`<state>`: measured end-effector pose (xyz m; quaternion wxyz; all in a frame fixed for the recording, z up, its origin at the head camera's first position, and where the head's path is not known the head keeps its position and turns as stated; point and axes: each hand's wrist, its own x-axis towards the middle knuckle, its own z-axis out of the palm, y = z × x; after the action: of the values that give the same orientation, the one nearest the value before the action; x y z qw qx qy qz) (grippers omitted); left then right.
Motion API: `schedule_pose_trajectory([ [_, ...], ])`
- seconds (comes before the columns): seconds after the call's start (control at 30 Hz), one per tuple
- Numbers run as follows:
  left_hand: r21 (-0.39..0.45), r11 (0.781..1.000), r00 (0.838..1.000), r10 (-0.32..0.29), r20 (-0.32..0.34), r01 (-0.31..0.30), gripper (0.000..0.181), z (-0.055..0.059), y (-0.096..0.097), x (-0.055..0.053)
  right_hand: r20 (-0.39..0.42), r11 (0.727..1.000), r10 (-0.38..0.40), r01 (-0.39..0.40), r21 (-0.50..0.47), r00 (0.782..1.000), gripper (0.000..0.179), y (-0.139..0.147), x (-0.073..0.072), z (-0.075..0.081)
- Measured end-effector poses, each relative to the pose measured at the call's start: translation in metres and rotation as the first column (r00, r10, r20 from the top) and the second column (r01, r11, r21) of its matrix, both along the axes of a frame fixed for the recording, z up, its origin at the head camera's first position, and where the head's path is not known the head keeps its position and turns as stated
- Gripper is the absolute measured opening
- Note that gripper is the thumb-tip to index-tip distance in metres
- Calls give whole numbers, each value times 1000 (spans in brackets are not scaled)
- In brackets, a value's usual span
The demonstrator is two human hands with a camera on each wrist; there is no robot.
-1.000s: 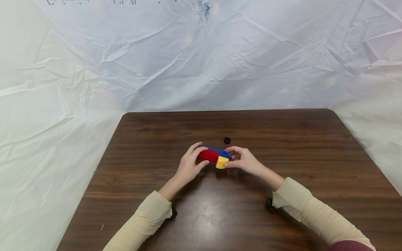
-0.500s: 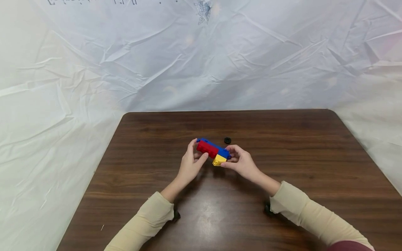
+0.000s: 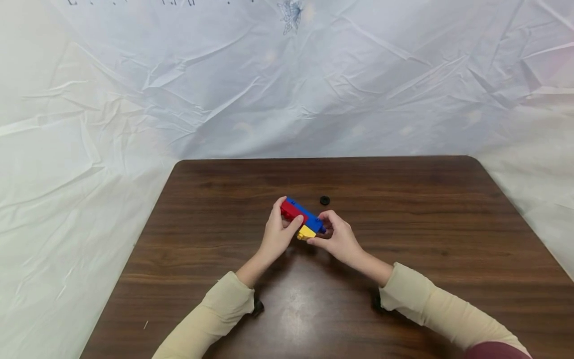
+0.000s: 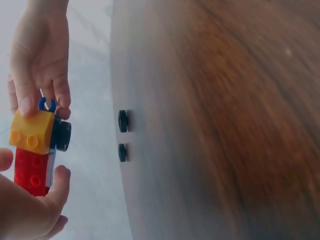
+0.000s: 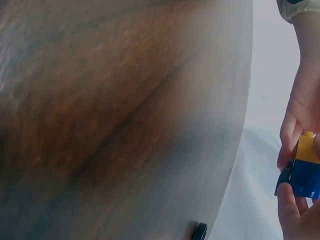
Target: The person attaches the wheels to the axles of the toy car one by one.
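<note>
Red was borne by the long block (image 4: 24, 171), yellow by the smaller block (image 4: 31, 126), and blue by the base (image 3: 309, 216), while black was seen on the wheel (image 4: 63, 136) beside the yellow and on the loose wheel (image 3: 325, 200) toward the far edge of the table (image 3: 403, 209). The table was coloured dark brown and streaked with darker wood grain, and the sleeves (image 3: 448, 309) were coloured cream. Beyond that far edge, the whitish sheet (image 3: 358, 75) was printed with a blue-grey butterfly (image 3: 291, 17).

We could pass a hand over bare table (image 3: 417, 209) to either side, or between the sleeves (image 3: 228, 301). Ahead, the blocks (image 3: 306, 215) close the gap between our left hand (image 3: 277, 234) and right hand (image 3: 341, 240); two wheels (image 4: 122, 121) stand beyond.
</note>
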<state>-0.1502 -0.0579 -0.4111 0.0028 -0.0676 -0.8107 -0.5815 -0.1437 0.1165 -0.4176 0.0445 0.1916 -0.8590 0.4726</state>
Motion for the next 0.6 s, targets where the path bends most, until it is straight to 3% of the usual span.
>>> schedule_pose_trajectory([
  [0.2, 47, 998, 999, 46, 4, -46, 65, 0, 5, -2, -15, 1000, -1, 1, 15, 1000, 48, -7, 3, 0],
  [0.43, 101, 992, 996, 68, 54, -74, 60, 28, 9, 9, 4, 999, 23, -23, 47, 1000, 45, -10, 3, 2],
  [0.6, 137, 987, 995, 76, 62, -84, 62, 6, 2, -4, 6, 994, 80, -80, 80, 997, 40, 0, -4, 4],
])
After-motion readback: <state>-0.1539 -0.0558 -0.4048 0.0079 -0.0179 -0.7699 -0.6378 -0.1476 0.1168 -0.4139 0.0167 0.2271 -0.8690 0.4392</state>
